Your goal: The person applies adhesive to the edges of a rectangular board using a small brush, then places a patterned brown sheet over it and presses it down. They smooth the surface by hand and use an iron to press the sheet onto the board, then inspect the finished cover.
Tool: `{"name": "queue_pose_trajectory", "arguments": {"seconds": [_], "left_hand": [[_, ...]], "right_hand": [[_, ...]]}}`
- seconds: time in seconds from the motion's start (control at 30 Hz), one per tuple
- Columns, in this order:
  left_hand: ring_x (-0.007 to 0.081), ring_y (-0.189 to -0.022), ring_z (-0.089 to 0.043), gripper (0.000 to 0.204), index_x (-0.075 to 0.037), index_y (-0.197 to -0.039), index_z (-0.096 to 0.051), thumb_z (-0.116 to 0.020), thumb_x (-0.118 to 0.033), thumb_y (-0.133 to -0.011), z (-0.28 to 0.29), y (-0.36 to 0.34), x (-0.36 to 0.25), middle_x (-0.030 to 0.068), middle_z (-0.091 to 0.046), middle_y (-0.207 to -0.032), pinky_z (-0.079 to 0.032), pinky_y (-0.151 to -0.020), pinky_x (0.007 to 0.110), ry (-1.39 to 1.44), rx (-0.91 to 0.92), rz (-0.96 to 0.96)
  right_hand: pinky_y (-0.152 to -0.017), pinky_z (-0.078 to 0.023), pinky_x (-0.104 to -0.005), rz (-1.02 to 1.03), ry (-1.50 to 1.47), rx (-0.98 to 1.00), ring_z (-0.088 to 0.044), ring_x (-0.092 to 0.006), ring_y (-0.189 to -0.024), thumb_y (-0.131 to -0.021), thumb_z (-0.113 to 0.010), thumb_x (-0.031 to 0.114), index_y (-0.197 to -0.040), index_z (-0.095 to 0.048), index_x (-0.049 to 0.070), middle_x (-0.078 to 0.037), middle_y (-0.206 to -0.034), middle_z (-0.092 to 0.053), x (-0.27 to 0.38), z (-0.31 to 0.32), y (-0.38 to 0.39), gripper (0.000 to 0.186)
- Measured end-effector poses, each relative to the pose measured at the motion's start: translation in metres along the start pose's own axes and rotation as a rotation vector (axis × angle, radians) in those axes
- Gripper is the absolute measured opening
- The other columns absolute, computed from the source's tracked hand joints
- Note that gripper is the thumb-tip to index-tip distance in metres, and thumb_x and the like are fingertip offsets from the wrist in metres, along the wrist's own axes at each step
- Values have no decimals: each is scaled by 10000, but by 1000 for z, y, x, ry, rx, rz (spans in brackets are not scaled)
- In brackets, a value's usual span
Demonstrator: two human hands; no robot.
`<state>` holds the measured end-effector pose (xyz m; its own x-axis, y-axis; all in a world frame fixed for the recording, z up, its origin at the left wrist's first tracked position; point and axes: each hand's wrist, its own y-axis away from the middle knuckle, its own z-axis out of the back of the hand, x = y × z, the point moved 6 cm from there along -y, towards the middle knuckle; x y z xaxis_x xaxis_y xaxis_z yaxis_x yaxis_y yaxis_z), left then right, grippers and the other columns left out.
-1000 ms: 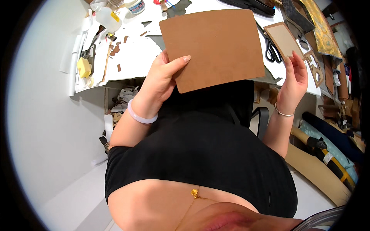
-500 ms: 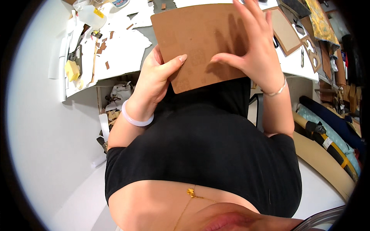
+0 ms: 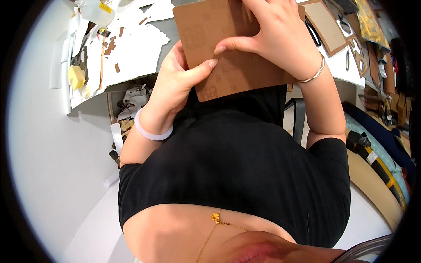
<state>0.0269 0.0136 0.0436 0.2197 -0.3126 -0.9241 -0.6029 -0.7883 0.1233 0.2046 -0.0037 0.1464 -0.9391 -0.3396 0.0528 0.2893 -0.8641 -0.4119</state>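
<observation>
My left hand grips a brown rectangular board by its left side, thumb on the face, fingers behind. The board has rounded corners and faint embossed-looking square patches. My right hand lies over the board's upper right part, spread, its thumb stretched left near my left thumb; its fingertips run out of the top of the picture. Just right of it on the worktable are a beige panel with a brown border, partly hidden black scissors and a brown cut-out piece.
The white worktable holds scraps, a translucent jug, a yellow block and a dark phone-like object. A wall is at left, a black chair part behind my right arm, rolls of material at lower right, piled scraps under the table.
My right hand has come from beside the beige panel leftward onto the board, fingers spreading over its face. My left hand and the board have shifted slightly left and up.
</observation>
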Motion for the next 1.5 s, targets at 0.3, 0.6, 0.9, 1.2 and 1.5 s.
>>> {"name": "queue_pose_trajectory", "arguments": {"seconds": [0.3,0.6,0.9,1.2,1.5], "left_hand": [[175,-1237,-625,545,43,-1416,-497,-739,-23,-932,1,0,2,110,-648,-1339,-480,-1093,336,26,-25,7],[161,-1199,-641,530,46,-1401,-503,-745,-28,-934,5,2,6,107,-666,-1300,-497,-1048,313,33,-58,28],[111,-1088,-651,495,24,-1383,-526,-744,-46,-943,17,6,14,79,-676,-1242,-519,-894,250,60,-124,99],[138,-1132,-649,499,23,-1373,-532,-755,-46,-932,14,7,14,85,-670,-1261,-515,-963,286,27,-106,47],[168,-1185,-643,503,40,-1372,-527,-754,-29,-928,18,10,12,104,-666,-1289,-498,-1044,326,62,-101,45]], "right_hand": [[-1229,-176,-698,-25,4,-116,-325,-478,-1524,-893,-793,484,-1392,-609,80,-265,-1588,-425,-5,1,-2,668],[-1228,-274,-601,-94,106,-442,-422,-405,-1480,-940,-740,138,-1498,-513,93,-201,-1574,-485,-27,19,1,604],[-1098,-465,-407,-527,-653,-766,-668,-99,-688,-959,-730,27,-952,-781,13,-31,-827,-746,-73,36,43,54],[-1241,-265,-561,-190,-28,-101,-364,-440,-1490,-928,-793,363,-1480,-526,91,-256,-1597,-388,-21,11,37,670],[-1253,-256,-546,-196,5,-197,-344,-454,-1522,-868,-836,350,-1550,-451,56,-285,-1635,-362,-32,18,28,836]]}}
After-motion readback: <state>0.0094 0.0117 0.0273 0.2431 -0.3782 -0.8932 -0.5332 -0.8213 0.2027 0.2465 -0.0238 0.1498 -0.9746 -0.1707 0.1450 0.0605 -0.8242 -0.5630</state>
